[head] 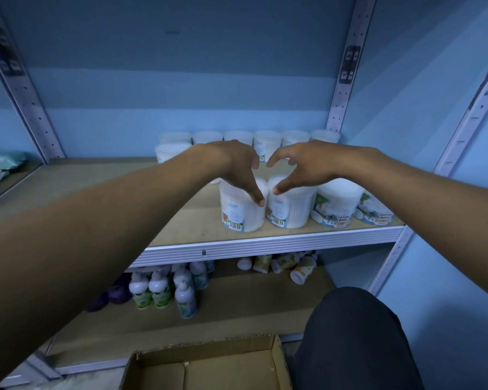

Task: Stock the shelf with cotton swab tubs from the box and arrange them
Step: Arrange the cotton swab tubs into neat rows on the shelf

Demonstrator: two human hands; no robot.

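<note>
Blue-walled storeroom, metal rack with board shelf [181, 220]. Back row of cotton swab tubs [238, 136] against wall; front row of four near edge. Left hand [237, 170] spread, thumb on front tub [241, 212]; right hand [299, 167] spread, thumb on neighbouring tub [289, 209]. Box [209, 367] below appears empty. Judged late stage: stocking done, arranging remains.
</note>
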